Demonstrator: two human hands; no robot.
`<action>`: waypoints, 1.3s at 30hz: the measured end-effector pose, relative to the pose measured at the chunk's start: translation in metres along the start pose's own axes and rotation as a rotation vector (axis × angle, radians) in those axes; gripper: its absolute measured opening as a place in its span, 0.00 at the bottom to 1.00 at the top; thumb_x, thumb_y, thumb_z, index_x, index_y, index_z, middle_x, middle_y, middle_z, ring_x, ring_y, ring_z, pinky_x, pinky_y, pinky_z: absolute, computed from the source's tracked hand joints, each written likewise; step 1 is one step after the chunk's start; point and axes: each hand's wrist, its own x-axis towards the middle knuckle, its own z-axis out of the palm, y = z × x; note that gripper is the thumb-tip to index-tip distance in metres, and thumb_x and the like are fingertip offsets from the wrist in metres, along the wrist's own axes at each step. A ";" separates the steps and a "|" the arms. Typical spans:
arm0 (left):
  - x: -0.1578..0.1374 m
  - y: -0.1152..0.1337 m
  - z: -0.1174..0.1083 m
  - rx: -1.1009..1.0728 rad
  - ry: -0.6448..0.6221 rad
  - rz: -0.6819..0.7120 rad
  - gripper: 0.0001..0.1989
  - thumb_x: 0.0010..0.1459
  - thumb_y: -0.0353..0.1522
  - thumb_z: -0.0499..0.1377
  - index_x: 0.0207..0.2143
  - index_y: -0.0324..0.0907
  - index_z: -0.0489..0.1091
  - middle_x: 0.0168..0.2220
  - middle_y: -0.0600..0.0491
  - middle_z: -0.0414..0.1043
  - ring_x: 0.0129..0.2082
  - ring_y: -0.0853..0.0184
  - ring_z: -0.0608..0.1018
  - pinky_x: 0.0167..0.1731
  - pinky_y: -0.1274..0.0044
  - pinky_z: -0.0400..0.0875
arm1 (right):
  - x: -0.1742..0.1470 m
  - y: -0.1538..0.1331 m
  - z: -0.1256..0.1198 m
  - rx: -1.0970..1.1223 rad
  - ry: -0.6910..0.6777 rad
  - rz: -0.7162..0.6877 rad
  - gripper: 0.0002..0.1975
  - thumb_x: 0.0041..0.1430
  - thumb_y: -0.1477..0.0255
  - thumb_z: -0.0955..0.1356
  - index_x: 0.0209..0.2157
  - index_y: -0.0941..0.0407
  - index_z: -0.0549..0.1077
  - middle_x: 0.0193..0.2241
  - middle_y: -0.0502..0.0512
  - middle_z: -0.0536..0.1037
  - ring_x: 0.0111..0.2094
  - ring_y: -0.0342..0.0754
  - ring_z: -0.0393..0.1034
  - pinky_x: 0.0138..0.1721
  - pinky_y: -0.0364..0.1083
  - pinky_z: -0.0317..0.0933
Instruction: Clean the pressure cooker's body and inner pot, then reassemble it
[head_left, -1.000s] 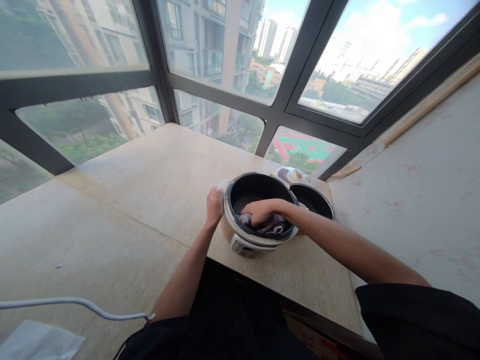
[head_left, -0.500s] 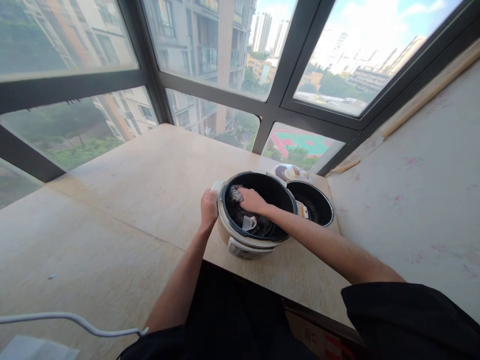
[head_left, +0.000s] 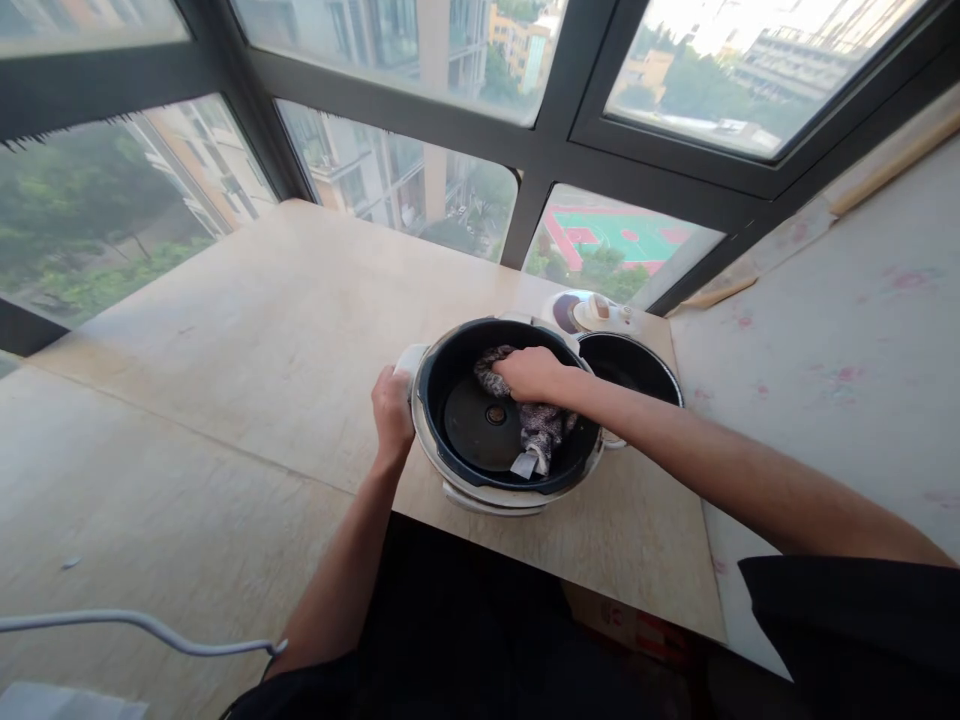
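Note:
An electric pressure cooker (head_left: 511, 500) with a pale body and dark interior stands without its lid near the counter's front edge. My left hand (head_left: 393, 410) is closed around the pale side handle (head_left: 409, 362) on its left. Inside the cooker, my right hand (head_left: 534, 374) grips a patterned grey cloth (head_left: 545, 424) with a white tag. One bunched end shows past my fingers, and the rest hangs down along the right inner wall. The cooker's bare floor (head_left: 480, 432) shows a small round piece at its centre.
A black inner pot (head_left: 637, 365) sits to the cooker's right, partly hidden by my arm. Behind it lies a white and brown lid (head_left: 589, 312). Windows (head_left: 405, 180) border the counter (head_left: 225, 400); a papered wall (head_left: 825, 400) rises at the right. A white cable (head_left: 142, 625) crosses the lower left.
My right hand has moved the cloth from the cooker's left side towards its right, uncovering the floor. My left hand keeps its hold on the handle. The view has tilted down.

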 end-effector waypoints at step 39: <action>-0.002 0.011 0.008 -0.078 0.092 -0.158 0.17 0.52 0.37 0.57 0.20 0.43 0.50 0.19 0.58 0.45 0.19 0.73 0.52 0.17 0.77 0.48 | -0.029 -0.010 0.000 -0.188 -0.347 -0.473 0.10 0.50 0.83 0.72 0.24 0.53 0.79 0.30 0.55 0.82 0.42 0.55 0.73 0.49 0.53 0.58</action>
